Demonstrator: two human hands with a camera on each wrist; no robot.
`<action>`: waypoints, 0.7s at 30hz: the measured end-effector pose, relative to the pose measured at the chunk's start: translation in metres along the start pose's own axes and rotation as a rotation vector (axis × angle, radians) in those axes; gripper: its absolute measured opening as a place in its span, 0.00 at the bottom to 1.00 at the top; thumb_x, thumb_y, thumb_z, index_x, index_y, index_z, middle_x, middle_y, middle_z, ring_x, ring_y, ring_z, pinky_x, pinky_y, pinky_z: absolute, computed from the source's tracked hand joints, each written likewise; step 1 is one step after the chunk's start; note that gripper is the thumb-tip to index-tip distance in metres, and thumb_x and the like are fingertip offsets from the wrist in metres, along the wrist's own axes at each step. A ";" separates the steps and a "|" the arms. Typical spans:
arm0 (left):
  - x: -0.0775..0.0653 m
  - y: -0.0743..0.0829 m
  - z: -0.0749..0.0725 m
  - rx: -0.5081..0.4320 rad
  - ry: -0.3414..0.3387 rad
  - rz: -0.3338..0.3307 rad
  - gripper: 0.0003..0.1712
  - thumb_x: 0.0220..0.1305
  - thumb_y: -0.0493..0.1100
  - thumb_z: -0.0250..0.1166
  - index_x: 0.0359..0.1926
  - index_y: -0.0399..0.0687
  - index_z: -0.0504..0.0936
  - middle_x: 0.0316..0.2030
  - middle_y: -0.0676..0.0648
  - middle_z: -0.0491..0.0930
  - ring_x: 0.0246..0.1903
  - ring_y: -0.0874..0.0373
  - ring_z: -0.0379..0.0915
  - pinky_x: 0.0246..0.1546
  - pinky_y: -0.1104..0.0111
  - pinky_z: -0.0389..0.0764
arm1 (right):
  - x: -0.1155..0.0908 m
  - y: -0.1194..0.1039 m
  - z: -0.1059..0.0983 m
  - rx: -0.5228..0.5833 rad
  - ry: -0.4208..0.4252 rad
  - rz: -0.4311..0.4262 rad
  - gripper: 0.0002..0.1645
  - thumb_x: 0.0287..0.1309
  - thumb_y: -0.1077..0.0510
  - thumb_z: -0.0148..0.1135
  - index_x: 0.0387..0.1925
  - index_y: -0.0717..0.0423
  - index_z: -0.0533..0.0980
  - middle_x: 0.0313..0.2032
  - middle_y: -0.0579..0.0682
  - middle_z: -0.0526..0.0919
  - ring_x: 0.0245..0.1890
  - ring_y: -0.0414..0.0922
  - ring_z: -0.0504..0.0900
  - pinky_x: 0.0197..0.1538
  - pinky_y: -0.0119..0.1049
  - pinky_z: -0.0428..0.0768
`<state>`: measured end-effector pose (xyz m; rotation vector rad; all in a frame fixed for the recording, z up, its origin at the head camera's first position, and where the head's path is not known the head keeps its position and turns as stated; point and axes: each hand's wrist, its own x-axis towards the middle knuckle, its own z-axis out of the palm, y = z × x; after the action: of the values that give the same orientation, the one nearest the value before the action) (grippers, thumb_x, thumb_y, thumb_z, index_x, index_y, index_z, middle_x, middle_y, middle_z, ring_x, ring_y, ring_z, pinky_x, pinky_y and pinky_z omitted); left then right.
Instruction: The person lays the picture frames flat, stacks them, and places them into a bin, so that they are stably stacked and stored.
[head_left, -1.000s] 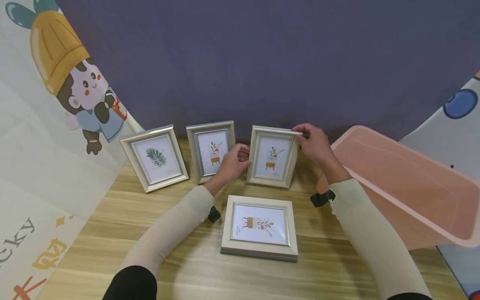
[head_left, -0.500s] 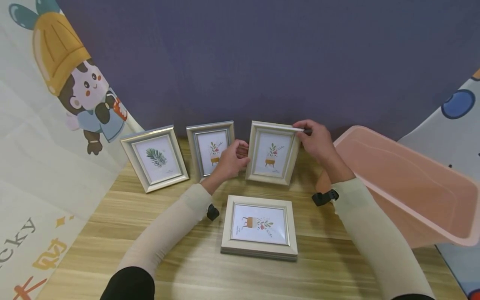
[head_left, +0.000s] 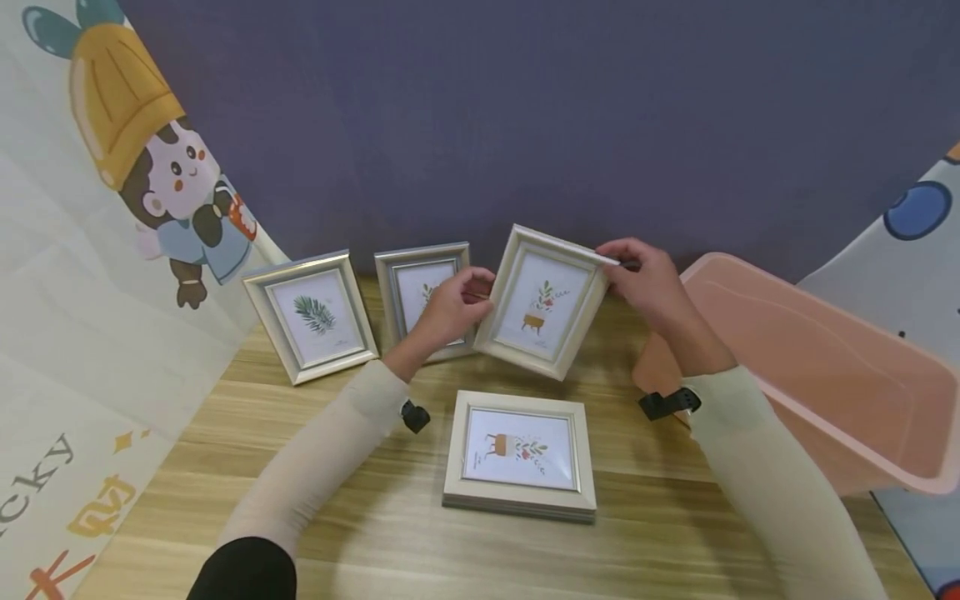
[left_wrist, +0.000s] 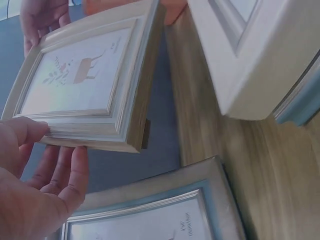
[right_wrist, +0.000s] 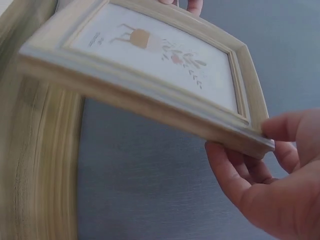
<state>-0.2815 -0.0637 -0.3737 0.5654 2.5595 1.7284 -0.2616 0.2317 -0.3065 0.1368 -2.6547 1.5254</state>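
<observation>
A cream picture frame [head_left: 543, 304] with a potted-plant print is held between both hands, leaning clockwise and raised off the table. My left hand [head_left: 450, 308] pinches its left edge; in the left wrist view the thumb lies on the front, and the fingers [left_wrist: 75, 172] curl behind. At its upper right corner, my right hand [head_left: 648, 279] grips with thumb and fingers, as the right wrist view also shows. Just behind the left hand stands a silver-edged picture frame [head_left: 420, 254], partly covered. Left of that stands another picture frame [head_left: 313, 317] with a green leaf print.
A stack of picture frames [head_left: 519, 450] lies flat on the wooden table [head_left: 360, 533] in front. To the right is a pink plastic bin [head_left: 817, 367], close to the right forearm. A dark blue wall [head_left: 525, 125] rises behind the table.
The cream picture frame has gone from nearly upright on the table to lifted and tilted clockwise. My right hand has moved slightly right, my left hand slightly up and left.
</observation>
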 end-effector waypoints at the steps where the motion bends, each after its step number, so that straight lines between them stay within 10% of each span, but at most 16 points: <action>1: -0.001 0.001 -0.002 0.003 -0.002 0.004 0.21 0.65 0.33 0.66 0.58 0.43 0.77 0.52 0.39 0.84 0.51 0.45 0.82 0.55 0.60 0.85 | -0.001 0.000 0.000 0.010 -0.008 0.000 0.19 0.74 0.54 0.57 0.61 0.56 0.76 0.54 0.54 0.76 0.47 0.45 0.80 0.40 0.26 0.85; 21: -0.004 0.027 -0.030 0.093 -0.041 -0.019 0.22 0.68 0.38 0.63 0.62 0.52 0.81 0.54 0.43 0.85 0.51 0.49 0.83 0.50 0.58 0.86 | -0.031 -0.001 -0.011 0.234 -0.255 -0.099 0.22 0.69 0.66 0.58 0.63 0.57 0.73 0.47 0.48 0.80 0.45 0.44 0.83 0.45 0.38 0.89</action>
<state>-0.2753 -0.0832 -0.3380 0.5713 2.6196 1.5824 -0.2306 0.2419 -0.3035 0.5006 -2.5897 1.8935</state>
